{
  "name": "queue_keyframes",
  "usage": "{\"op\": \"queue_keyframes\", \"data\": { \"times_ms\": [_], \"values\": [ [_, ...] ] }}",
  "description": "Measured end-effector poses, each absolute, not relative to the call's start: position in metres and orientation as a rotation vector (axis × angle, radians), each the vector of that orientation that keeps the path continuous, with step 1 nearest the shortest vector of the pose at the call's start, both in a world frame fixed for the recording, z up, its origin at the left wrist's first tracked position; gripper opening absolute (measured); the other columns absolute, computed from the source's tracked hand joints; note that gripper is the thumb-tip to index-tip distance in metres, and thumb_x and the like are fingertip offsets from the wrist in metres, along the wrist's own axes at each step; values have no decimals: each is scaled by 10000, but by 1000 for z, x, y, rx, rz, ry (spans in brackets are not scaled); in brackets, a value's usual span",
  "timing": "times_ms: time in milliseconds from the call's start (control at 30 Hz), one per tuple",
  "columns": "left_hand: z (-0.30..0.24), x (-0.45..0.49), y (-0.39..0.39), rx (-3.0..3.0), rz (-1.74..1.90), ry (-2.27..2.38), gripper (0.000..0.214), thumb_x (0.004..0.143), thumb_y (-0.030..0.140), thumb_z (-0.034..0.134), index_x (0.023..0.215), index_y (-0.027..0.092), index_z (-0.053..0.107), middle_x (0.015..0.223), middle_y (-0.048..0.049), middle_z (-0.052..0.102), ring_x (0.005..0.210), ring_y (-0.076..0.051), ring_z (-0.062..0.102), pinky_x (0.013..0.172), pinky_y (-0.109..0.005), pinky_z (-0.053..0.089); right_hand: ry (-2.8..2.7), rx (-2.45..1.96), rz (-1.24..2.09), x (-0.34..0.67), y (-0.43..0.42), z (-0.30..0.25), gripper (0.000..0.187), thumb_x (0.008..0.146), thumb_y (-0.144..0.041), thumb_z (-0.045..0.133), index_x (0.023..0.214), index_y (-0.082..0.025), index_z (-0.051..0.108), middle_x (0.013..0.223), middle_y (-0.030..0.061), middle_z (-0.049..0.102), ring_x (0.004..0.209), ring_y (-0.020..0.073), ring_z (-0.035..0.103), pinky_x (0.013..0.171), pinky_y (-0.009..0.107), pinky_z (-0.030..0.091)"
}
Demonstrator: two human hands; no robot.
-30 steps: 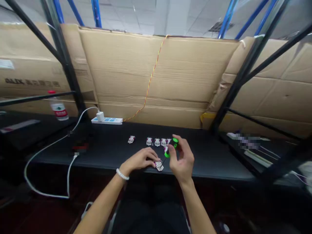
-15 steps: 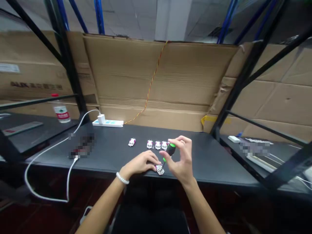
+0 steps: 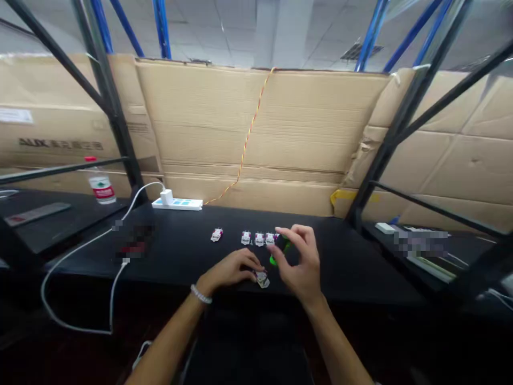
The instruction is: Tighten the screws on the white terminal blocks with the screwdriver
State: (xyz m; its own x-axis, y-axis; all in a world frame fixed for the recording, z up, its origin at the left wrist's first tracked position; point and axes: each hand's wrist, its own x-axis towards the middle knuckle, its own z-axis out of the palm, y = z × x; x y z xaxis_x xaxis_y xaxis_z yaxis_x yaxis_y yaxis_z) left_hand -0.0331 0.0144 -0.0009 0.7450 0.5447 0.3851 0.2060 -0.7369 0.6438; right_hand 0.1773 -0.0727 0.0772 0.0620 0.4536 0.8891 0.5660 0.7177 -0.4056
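Observation:
A small white and purple part point(image 3: 263, 279) lies near the front edge of the black table, its left end under the fingers of my left hand point(image 3: 234, 269). Those fingers press it against the tabletop. My right hand point(image 3: 301, 262) grips a short black and green screwdriver point(image 3: 273, 260) between thumb and fingers, above and to the right of the part. The screwdriver slants down toward the part, but whether its tip touches is too blurred to tell. Several similar parts stand behind my hands, among them a white and purple one point(image 3: 246, 238) in a row and another point(image 3: 217, 235) farther left.
A white power strip point(image 3: 188, 204) with a plugged-in charger point(image 3: 166, 197) sits at the back left. Its white cable point(image 3: 76, 245) loops over the front edge to a blurred-out object. Cardboard point(image 3: 256, 128) walls the back, and a water bottle point(image 3: 102, 187) stands left of the frame post.
My right hand has shifted slightly to the right, and the screwdriver leans over more. My left hand keeps its place on the part. The picture's lighting has changed.

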Motion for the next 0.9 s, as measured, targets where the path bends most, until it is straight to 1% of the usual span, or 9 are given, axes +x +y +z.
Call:
{"op": "queue_keyframes", "data": {
  "times_ms": [100,200,267,367,467,633,700,800,900],
  "values": [
    [0,-33,15,2368,754,559,232,946,381,817,1144,266,858,1144,-88,812,1081,-244,731,1029,-360,542,-1614,-838,-40,179,-75,78,382,1010,-188,622,1376,-275,687,1169,89,642,1056,225,685,931,396,608],
    [0,-34,15,2366,739,558,223,943,355,822,1145,266,857,1155,-85,810,1087,-248,729,1037,-367,537,-1680,-812,43,181,-78,79,441,1037,-150,513,1451,-260,617,1269,112,665,1157,243,681,1001,429,592],
    [-1,-34,15,2361,733,565,208,938,323,828,1136,266,859,1169,-82,807,1092,-250,725,1041,-370,534,-1678,-836,8,181,-79,79,411,1021,-183,564,1420,-252,632,1255,115,645,1141,251,671,995,443,592],
    [-1,-35,16,2357,729,577,205,923,279,842,1127,273,861,1168,-72,808,1098,-252,722,1042,-373,530,-1602,-884,-120,179,-79,79,356,959,-252,721,1314,-252,698,1121,80,585,982,224,656,883,406,612],
    [-1,-34,16,2352,720,583,215,915,265,849,1130,281,860,1167,-65,808,1101,-249,723,1052,-374,527,-1570,-894,-141,178,-79,79,320,981,-235,696,1299,-266,710,1078,62,580,898,196,648,839,381,611],
    [0,-35,17,2361,713,562,246,934,308,833,1175,263,848,1185,-83,803,1114,-251,724,1044,-367,536,-1672,-866,-39,181,-82,81,439,1031,-150,500,1448,-241,602,1247,118,663,1121,248,670,975,436,593],
    [0,-35,17,2371,703,556,247,948,327,818,1185,261,845,1189,-85,802,1116,-251,723,1051,-370,533,-1656,-868,-54,182,-83,82,404,1013,-175,555,1406,-238,627,1231,117,652,1089,248,667,935,429,602],
    [0,-36,17,2381,694,550,238,955,340,809,1179,267,846,1186,-82,803,1121,-253,719,1056,-375,530,-1592,-886,-134,182,-83,82,341,952,-239,720,1292,-238,695,1117,83,595,936,216,650,830,393,608],
    [1,-35,16,2372,699,555,238,952,327,812,1180,270,845,1181,-79,804,1116,-251,717,1047,-374,533,-1553,-888,-177,181,-84,84,294,952,-222,736,1246,-245,722,1043,53,562,864,188,634,784,364,598]
  ]
}}
